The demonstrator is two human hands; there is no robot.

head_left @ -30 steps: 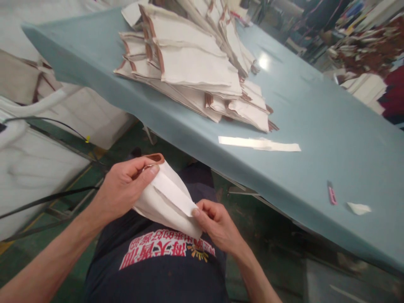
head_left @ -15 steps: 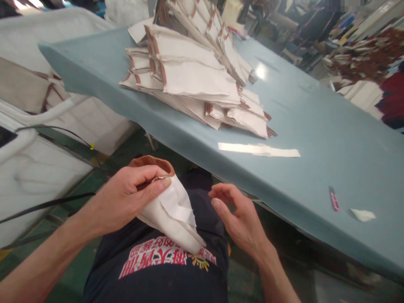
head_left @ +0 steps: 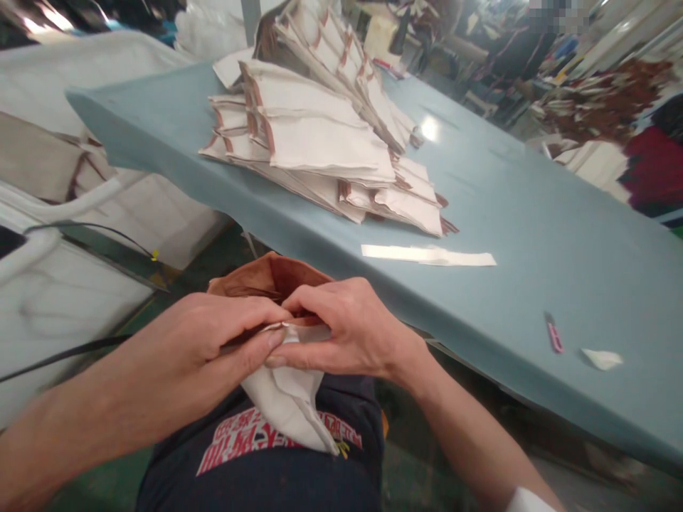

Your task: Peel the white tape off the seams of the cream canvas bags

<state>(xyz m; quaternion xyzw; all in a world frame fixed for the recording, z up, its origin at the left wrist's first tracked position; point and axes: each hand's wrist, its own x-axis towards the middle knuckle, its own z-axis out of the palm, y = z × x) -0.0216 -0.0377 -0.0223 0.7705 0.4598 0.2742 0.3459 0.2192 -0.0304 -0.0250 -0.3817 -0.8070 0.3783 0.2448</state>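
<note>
Over my lap I hold a white cloth piece (head_left: pixel 291 412) with a brown edge band, its opening facing up and away from me. My left hand (head_left: pixel 229 348) pinches the seam at the band's near edge between thumb and fingers. Right beside it, my right hand (head_left: pixel 341 331) grips the same edge, thumb in front and fingers over the brown side. Both thumbs nearly meet at the seam. The lower part of the cloth hangs against a dark apron (head_left: pixel 256 483) with red lettering. Fingertips inside the band are hidden.
A blue-covered table (head_left: pixel 506 220) crosses the view, bearing stacked white cloth pieces (head_left: pixel 325 139) with brown edges. On it also lie a white strip (head_left: pixel 427 254), a pink-handled cutter (head_left: pixel 553 334) and a white scrap (head_left: pixel 602 358). White bins (head_left: pixel 133 206) stand at left.
My right hand has moved left from beside the cloth and taken hold of its edge next to my left hand. The brown band is now spread wider.
</note>
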